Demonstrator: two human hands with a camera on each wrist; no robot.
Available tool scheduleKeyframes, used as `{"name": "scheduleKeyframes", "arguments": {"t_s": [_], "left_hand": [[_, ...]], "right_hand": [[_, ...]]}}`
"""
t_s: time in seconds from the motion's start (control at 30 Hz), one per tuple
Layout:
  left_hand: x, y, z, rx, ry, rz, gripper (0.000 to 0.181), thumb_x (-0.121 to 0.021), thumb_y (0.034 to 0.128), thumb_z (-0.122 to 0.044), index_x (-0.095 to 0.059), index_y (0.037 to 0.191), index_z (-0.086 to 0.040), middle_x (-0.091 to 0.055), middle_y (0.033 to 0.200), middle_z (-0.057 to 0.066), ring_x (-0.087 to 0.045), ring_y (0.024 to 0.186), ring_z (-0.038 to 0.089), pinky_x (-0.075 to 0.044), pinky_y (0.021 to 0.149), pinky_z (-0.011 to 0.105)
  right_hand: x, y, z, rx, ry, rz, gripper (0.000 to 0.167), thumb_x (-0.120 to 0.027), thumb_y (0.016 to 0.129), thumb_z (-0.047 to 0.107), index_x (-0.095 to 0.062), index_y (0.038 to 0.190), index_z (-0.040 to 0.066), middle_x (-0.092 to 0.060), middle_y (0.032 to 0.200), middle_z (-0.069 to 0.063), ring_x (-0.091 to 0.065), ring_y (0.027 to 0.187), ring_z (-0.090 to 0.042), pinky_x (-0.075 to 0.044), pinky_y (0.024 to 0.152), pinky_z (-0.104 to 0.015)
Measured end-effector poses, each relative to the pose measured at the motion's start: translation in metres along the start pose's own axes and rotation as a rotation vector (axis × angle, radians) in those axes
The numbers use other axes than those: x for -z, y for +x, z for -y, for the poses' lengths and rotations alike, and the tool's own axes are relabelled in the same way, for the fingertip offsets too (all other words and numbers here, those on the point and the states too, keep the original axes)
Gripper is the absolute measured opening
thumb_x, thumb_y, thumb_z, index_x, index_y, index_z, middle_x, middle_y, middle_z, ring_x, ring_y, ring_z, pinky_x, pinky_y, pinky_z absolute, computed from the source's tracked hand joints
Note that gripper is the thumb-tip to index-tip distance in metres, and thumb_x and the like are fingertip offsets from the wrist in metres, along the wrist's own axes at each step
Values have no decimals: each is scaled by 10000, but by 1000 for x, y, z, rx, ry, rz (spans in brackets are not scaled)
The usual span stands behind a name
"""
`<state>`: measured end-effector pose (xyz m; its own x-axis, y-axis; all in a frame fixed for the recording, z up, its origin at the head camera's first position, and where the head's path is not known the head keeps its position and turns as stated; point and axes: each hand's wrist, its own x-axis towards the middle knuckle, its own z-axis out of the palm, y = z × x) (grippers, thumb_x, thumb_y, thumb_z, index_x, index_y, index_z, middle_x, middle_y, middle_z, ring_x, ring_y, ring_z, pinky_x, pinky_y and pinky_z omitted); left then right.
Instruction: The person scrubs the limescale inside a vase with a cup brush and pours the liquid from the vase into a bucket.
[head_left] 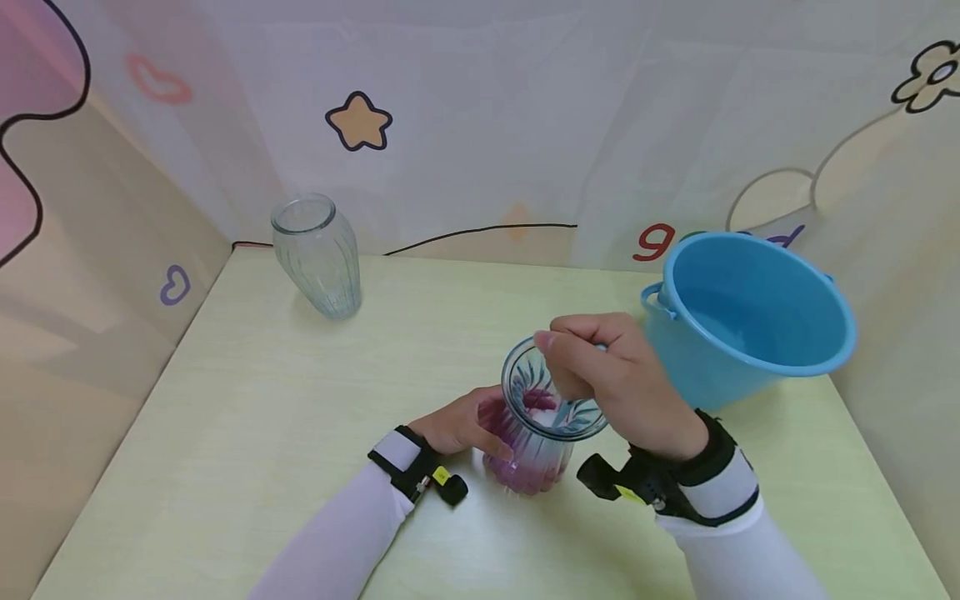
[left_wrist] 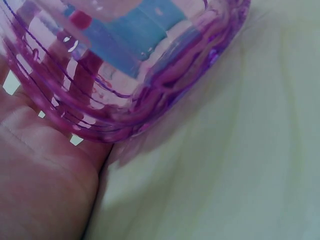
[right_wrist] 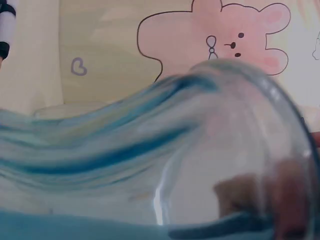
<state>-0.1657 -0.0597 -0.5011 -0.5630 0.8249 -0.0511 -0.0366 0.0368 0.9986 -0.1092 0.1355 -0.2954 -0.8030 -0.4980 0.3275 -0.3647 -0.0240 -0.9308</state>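
A ribbed glass vase, pink-purple in its lower part, stands slightly tilted on the table in the head view. The left hand grips its left side, thumb in front; in the left wrist view the palm lies against the purple glass. Over the vase's mouth, the right hand has its fingers curled round a narrow blue stick, mostly hidden, that reaches inside beside something whitish. Clear glass fills much of the right wrist view, with blurred fingers behind it.
A second, clear glass vase stands at the back left of the table. The blue bucket is at the back right, close behind the right hand. Printed cloth hangs behind and beside the table.
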Motion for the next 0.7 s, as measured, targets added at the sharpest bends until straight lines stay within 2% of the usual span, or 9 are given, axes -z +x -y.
{"name": "scheduleKeyframes", "arguments": {"t_s": [0.13,0.3,0.4,0.5,0.57,0.63,0.7], "left_hand": [[0,0,-1,-15,5,0,703,-727,835,-83,-474,1488,-136,-555,1459,101,-490,1355,169,-356,1218,399],[-1,0,0,-25,-11,9,689,-722,832,-62,-482,1476,-117,-556,1446,117,-497,1336,158,-378,1197,379],[-1,0,2,-29,-15,12,694,-714,836,-53,-477,1484,-122,-550,1453,122,-494,1338,151,-383,1190,372],[0,1,2,-42,-38,26,705,-752,865,-127,-458,1506,-134,-531,1481,125,-485,1358,171,-386,1192,382],[0,0,1,-45,-38,29,723,-784,874,-210,-454,1514,-148,-528,1489,112,-480,1369,175,-388,1190,380],[1,0,1,-50,-46,32,753,-805,868,-263,-449,1521,-148,-521,1501,111,-473,1382,185,-380,1198,386],[1,0,0,-47,-36,32,746,-795,864,-245,-451,1518,-144,-522,1496,112,-469,1385,180,-371,1206,387]], "right_hand": [[-1,3,5,13,68,-23,455,-433,1076,52,-387,624,80,-326,540,-39,-334,455,-222,-319,440,-379],[1,6,10,-15,211,-123,421,-469,1068,48,-394,658,101,-310,563,-31,-275,465,-204,-240,441,-347],[7,4,8,-9,301,-133,281,-492,1036,20,-466,779,130,-384,655,-16,-340,568,-193,-311,539,-334],[11,1,6,14,359,-114,165,-485,1006,-8,-537,971,145,-490,806,-1,-431,728,-183,-402,684,-322],[11,1,8,24,385,-127,195,-450,1016,-9,-574,1069,132,-517,876,3,-447,802,-175,-418,759,-309],[10,1,12,39,387,-151,238,-427,1048,11,-619,1141,119,-504,886,-1,-436,810,-171,-414,777,-299],[9,1,14,37,369,-172,285,-407,1081,38,-653,1209,103,-488,875,-7,-426,812,-174,-410,781,-305]]}}
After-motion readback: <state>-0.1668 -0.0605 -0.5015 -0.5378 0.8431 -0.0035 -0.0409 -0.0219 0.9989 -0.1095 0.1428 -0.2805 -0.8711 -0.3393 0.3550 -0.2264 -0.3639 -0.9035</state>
